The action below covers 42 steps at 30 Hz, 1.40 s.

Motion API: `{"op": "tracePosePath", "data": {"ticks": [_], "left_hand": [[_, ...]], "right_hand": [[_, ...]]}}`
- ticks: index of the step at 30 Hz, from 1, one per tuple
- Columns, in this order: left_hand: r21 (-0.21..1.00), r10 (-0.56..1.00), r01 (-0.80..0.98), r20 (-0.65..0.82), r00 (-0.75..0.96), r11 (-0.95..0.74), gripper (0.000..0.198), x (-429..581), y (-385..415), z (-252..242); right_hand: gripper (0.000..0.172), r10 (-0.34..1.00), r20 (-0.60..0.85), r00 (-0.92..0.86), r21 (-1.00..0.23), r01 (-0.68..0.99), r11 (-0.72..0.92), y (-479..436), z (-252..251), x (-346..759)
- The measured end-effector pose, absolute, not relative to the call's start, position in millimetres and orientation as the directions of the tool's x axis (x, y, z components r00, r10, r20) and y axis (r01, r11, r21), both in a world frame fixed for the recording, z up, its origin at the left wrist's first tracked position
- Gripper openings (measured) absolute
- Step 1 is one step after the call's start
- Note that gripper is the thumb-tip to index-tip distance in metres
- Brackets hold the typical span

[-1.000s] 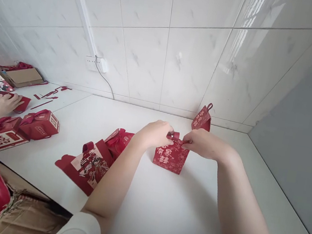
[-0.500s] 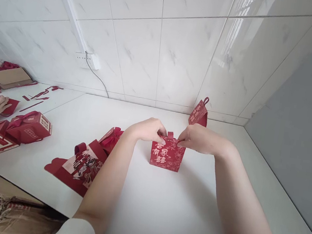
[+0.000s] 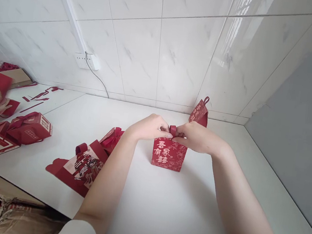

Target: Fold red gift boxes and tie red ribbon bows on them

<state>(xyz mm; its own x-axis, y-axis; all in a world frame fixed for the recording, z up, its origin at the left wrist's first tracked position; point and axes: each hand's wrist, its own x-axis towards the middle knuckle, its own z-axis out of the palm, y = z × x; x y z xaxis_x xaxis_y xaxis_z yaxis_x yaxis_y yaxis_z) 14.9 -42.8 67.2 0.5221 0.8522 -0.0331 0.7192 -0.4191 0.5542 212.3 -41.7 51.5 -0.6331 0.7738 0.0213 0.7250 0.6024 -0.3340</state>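
Red box (image 3: 168, 156) well off tbl (image 3: 157, 206) frt edge

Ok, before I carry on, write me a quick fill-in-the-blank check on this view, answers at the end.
1. The left hand and right hand are at the ____ edge of the red box.
2. A red loop rises between the two ____.
3. A second box sits beyond the ____ hand.
4. The table is ____ in colour.
Missing words: top; hands; right; white.

Open room runs from the front edge of the worktop (image 3: 166, 207) to the red box (image 3: 167, 159); at the back edge, a second box (image 3: 198, 112) obstructs.
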Motion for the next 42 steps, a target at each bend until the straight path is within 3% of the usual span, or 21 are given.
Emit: {"op": "tracePosePath", "data": {"ticks": [4, 8, 22, 27, 29, 30, 32, 33, 35, 38, 42], "left_hand": [[0.541, 0.854, 0.728, -0.036, 0.52, -0.421, 0.03, 14, -41, 66], [0.536, 0.852, 0.729, -0.035, 0.522, -0.425, 0.027, 15, -42, 66], [0.508, 0.864, 0.762, -0.065, 0.499, -0.402, 0.026, 18, -48, 69], [0.482, 0.853, 0.781, -0.121, 0.508, -0.397, 0.02, 14, -52, 78], [0.47, 0.861, 0.795, -0.13, 0.492, -0.384, 0.02, 12, -55, 82], [0.467, 0.864, 0.801, -0.136, 0.484, -0.375, 0.02, 10, -55, 83], [0.464, 0.87, 0.809, -0.144, 0.472, -0.362, 0.021, 9, -56, 84], [0.467, 0.871, 0.809, -0.144, 0.469, -0.358, 0.021, 9, -55, 84], [0.482, 0.868, 0.798, -0.14, 0.477, -0.361, 0.018, 9, -53, 81], [0.483, 0.858, 0.801, -0.173, 0.483, -0.353, 0.013, 9, -47, 74], [0.433, 0.874, 0.85, -0.23, 0.428, -0.302, 0.022, 6, -40, 66]], "right_hand": [[0.022, 0.755, 0.078, -0.652, -0.248, 0.72, 0.648, -44, 53, 208], [0.023, 0.779, 0.079, -0.622, -0.242, 0.746, 0.62, -46, 53, 207], [0.028, 0.821, 0.03, -0.571, -0.348, 0.763, 0.544, -48, 52, 207], [0.033, 0.785, 0.037, -0.619, -0.529, 0.654, 0.54, -39, 62, 227], [0.039, 0.871, 0.182, -0.457, -0.6, 0.65, 0.467, -21, 57, 242], [0.042, 0.912, 0.289, -0.292, -0.628, 0.662, 0.411, -8, 50, 249], [0.044, 0.874, 0.484, 0.039, -0.638, 0.699, 0.322, 20, 30, 263], [0.044, 0.849, 0.515, 0.12, -0.631, 0.724, 0.28, 34, 18, 269], [0.044, 0.916, 0.388, 0.101, -0.625, 0.759, 0.181, 57, -5, 277], [0.041, 0.969, 0.245, 0.003, -0.637, 0.754, 0.159, 74, -24, 285], [0.035, 0.965, 0.219, 0.143, -0.652, 0.757, 0.036, 67, -15, 296]]}}
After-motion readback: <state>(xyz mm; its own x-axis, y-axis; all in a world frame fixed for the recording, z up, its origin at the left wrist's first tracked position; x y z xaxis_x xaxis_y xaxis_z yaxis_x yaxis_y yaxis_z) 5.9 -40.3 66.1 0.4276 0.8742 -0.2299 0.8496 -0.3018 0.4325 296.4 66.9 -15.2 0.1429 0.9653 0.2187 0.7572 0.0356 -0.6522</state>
